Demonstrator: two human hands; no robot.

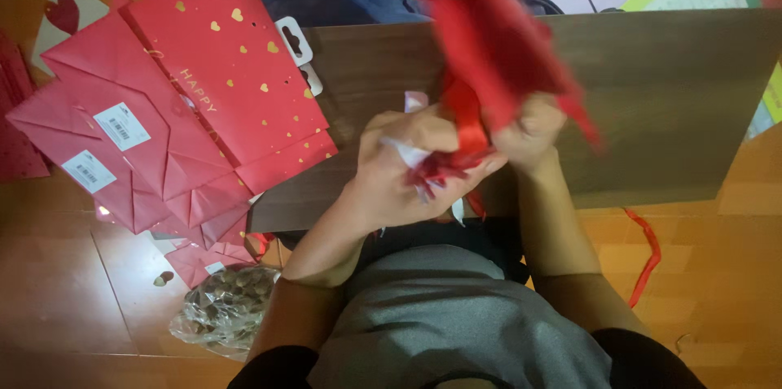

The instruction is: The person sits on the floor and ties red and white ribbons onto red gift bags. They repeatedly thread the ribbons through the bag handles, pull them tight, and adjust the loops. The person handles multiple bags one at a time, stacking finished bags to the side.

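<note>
Right over the middle of the dark wooden bench, both hands meet on a red paper bag that is blurred by motion. Its long axis runs steeply from the hands up and slightly left toward the top edge of the view, with the lower end gathered between the hands and the far end pointing away from the person. The left hand is curled nearly closed around the bag's lower end, together with a bit of white paper and a red ribbon that loops down through the grip. The right hand is closed too, pinching the bag's lower right edge just beside the left hand — the knuckles of the two almost touch. How the fingertips sit inside the folds cannot be told through the blur. To the left, a stack of flat red gift bags with gold hearts lies fanned out, partly on the bench edge and partly over the wooden floor; two of them show white barcode labels. Below that stack, a clear plastic bag of small dark pieces sits on the floor near the left elbow. Another loose strip of red ribbon trails on the floor to the right — well apart from the hands. Grey fabric covers the person's lap in the foreground.
</note>
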